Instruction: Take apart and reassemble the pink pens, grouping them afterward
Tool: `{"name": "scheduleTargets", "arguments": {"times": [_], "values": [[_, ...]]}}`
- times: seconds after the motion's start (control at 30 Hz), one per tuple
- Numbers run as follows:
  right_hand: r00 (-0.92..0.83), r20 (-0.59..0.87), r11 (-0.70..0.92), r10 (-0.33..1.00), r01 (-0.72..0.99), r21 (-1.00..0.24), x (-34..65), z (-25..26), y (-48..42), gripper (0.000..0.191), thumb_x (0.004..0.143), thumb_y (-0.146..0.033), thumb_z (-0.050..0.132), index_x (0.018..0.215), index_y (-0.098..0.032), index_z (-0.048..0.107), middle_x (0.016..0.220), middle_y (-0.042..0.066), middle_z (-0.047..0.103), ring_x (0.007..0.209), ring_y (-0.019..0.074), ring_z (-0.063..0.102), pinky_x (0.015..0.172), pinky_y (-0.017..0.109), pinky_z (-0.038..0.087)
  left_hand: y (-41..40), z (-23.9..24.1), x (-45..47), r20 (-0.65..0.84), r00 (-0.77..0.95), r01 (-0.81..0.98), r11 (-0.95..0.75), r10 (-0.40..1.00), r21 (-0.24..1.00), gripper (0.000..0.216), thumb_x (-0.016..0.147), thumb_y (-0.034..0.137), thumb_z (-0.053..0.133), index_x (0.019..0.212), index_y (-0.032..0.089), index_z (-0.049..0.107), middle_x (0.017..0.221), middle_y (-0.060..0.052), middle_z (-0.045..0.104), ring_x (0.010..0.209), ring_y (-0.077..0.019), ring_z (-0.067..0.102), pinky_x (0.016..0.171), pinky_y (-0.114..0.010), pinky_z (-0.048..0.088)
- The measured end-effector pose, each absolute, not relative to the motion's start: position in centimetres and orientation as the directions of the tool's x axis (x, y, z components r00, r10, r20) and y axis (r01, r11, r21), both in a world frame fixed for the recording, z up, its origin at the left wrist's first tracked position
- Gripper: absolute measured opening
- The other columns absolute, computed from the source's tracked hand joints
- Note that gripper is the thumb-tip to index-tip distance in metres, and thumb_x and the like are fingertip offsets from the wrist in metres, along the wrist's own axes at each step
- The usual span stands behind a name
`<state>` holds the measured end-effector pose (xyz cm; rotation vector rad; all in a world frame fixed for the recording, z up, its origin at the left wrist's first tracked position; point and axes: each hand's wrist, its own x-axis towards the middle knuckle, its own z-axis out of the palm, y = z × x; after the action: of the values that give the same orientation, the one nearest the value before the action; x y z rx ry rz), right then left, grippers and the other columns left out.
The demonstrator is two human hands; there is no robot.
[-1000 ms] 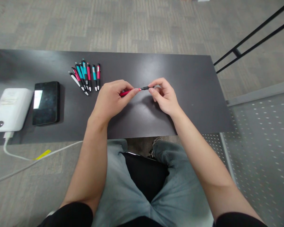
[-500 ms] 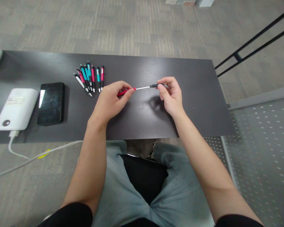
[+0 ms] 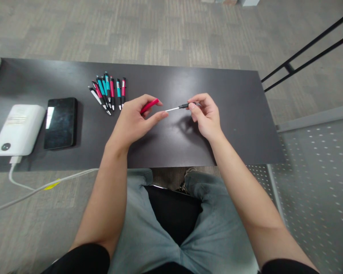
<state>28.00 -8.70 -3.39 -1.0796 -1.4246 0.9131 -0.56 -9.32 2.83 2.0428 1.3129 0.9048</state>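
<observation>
My left hand (image 3: 140, 116) holds a red pen barrel (image 3: 149, 106) against its fingers, the barrel's end pointing up to the right. The thumb is stretched out below the barrel, its tip by the end of a thin white refill (image 3: 172, 109); whether it touches the refill I cannot tell. My right hand (image 3: 205, 114) pinches a black pen part (image 3: 184, 106) between thumb and forefinger, and the refill sticks out of it to the left. Both hands are above the dark table (image 3: 165, 152). Part of the barrel is hidden by my left fingers.
Several red, teal and white pens (image 3: 107, 93) lie fanned out left of my hands. Farther left are a black phone (image 3: 60, 123) and a white power bank (image 3: 18, 129) with a cable (image 3: 71, 175) hanging past the front edge. A black metal frame (image 3: 288, 68) stands beyond the right edge.
The red barrel has come apart from the refill and tilted upward in my left hand. My left thumb has moved off the barrel. The right hand keeps its pinch, almost still.
</observation>
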Motion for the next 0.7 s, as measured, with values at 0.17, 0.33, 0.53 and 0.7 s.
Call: {"name": "scheduleTargets", "arguments": {"times": [0.17,0.33,0.53,0.7], "values": [[-0.039,0.282,0.285,0.959,0.150,-0.947,28.0,-3.2,-8.9,0.068,0.100,-0.097,0.088,0.113,-0.032,0.070,0.096,0.000,0.064,0.064,0.0156,0.046,0.057,0.035,0.048,-9.3,3.1,0.1,0.226,0.358,0.584,-0.406,0.906,0.703,0.033,0.110,0.057,0.083,0.099,0.027,0.088,0.086,-0.002,0.082,0.077,-0.0223,0.067,0.075,-0.038,0.054],[-0.025,0.317,0.317,0.948,0.153,-0.936,28.5,-3.6,-8.4,0.065,0.103,-0.094,0.087,0.115,-0.031,0.072,0.098,0.000,0.064,0.065,0.0148,0.048,0.057,0.034,0.049,-9.1,2.9,-0.6,0.222,0.363,0.576,-0.405,0.905,0.710,0.030,0.108,0.052,0.081,0.099,0.026,0.088,0.087,-0.003,0.084,0.080,-0.0232,0.071,0.074,-0.036,0.052],[0.088,0.398,0.388,0.913,0.114,-0.915,28.9,-4.6,-7.7,0.061,0.105,-0.091,0.088,0.115,-0.032,0.076,0.100,0.000,0.064,0.063,0.0119,0.048,0.053,0.030,0.046,-9.1,2.9,-1.9,0.190,0.293,0.619,-0.338,0.937,0.709,0.022,0.105,0.045,0.081,0.097,0.026,0.088,0.085,-0.002,0.081,0.077,-0.0223,0.068,0.076,-0.036,0.054],[0.111,0.405,0.390,0.908,0.134,-0.911,29.1,-5.0,-7.4,0.059,0.105,-0.090,0.090,0.117,-0.034,0.077,0.103,0.000,0.067,0.064,0.0129,0.048,0.055,0.032,0.048,-9.0,2.9,-2.4,0.196,0.265,0.623,-0.323,0.944,0.712,0.019,0.104,0.041,0.081,0.093,0.026,0.085,0.082,-0.002,0.077,0.074,-0.0221,0.065,0.074,-0.036,0.052]]}}
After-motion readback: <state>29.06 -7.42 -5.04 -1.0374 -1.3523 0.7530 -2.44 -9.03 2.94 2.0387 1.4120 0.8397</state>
